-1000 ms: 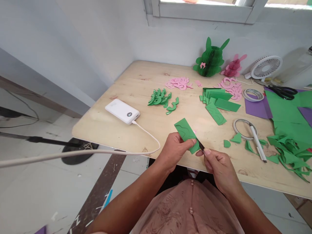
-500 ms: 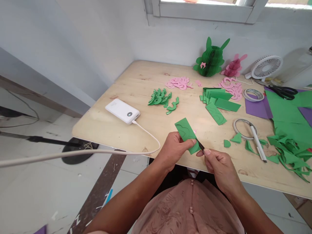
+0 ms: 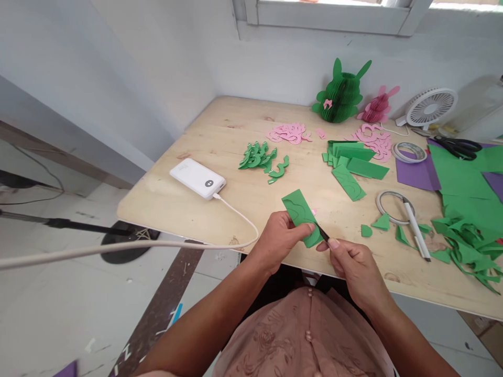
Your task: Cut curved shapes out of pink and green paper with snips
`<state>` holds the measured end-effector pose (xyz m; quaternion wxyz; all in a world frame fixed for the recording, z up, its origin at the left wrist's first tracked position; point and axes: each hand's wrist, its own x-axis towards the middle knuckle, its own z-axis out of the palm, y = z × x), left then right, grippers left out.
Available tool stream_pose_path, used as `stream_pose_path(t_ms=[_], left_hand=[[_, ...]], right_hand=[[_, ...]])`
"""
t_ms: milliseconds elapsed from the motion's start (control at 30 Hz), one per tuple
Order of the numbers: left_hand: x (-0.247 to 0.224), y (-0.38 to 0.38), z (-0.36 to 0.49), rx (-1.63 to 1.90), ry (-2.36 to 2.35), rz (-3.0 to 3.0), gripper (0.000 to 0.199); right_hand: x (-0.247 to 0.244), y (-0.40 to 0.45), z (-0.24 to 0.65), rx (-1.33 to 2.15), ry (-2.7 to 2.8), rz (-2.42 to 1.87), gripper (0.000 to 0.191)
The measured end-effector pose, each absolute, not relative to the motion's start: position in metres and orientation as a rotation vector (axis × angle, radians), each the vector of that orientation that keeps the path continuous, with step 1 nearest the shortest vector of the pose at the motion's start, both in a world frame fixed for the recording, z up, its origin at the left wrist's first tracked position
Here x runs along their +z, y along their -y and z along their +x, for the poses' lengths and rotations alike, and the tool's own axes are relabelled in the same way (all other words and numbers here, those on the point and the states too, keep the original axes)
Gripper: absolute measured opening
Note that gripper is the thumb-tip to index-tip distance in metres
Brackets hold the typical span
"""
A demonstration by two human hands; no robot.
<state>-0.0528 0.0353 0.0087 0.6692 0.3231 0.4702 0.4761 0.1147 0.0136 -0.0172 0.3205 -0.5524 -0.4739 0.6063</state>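
Note:
A green paper strip (image 3: 296, 207) with curved pencil-like lines is pinched between the thumb and fingers of my left hand (image 3: 280, 235), just above the table's front edge. My right hand (image 3: 351, 262) is closed around dark scissors (image 3: 322, 232), whose narrow blades meet the strip's right edge near my left thumb. My fingers hide the scissors' handles. The strip's lower end has a rounded edge beside the blades. A tiny pink scrap (image 3: 314, 211) lies just behind the strip.
On the wooden table (image 3: 157, 204) lie cut green pieces (image 3: 255, 156), pink pieces (image 3: 288, 133), more green strips (image 3: 351, 157), tape rolls (image 3: 409, 153), a pen (image 3: 416, 230) and green scraps (image 3: 467, 246). A white power bank (image 3: 196, 178) trails a cable (image 3: 157, 244) leftward. Paper rabbits (image 3: 341, 97) and a fan (image 3: 430, 109) stand behind.
Both hands stay almost in place. The green strip's lower right edge by the blades looks rounder and reaches less far right than before.

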Motion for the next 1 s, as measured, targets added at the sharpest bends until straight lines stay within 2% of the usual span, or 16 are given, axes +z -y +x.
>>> stream_pose_path(t_ms=[400,1000], left_hand=[[0.0118,-0.0383,-0.0596,0.957,-1.043,0.845,0.011],[0.009,-0.0353,-0.0617,0.959,-1.03,0.827,0.012]], right_hand=[[-0.0154,-0.0151,0.1163,1.59,1.32,-1.435,0.045],[-0.0177,-0.0102,0.1178,1.516,1.389,-1.475,0.044]])
